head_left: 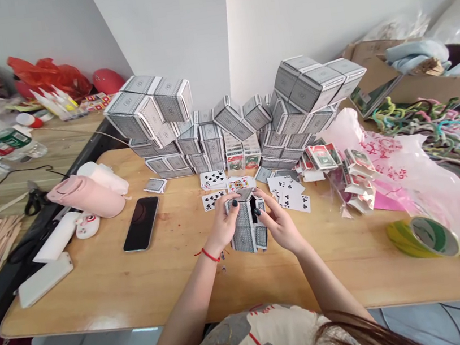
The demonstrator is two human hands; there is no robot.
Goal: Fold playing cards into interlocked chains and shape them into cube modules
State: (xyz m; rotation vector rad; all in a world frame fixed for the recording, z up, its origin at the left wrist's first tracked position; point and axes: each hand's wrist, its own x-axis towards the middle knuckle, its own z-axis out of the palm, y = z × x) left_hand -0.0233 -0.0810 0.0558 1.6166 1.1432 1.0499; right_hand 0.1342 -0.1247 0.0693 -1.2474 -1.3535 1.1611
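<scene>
Between my two hands is a box folded from grey-backed playing cards [242, 230], held above the table near its middle. A dark gap shows along its upper right part. My left hand [223, 222] grips its left side, thumb on the front face. My right hand [278, 220] grips the right side, its thumb at the gap. Just beyond lie loose playing cards [213, 180], face up, and more spread cards [291, 195] to the right. Behind them stands a stacked structure of card boxes [169, 167], tall at both ends and lower in the middle.
A black phone [141, 224] lies left of my hands, near a pink roll [86, 197] and a white case [46, 279]. On the right are red card packs [322, 158], a crumpled plastic bag [440, 177] and a yellow tape roll [402, 239]. The wall rises behind.
</scene>
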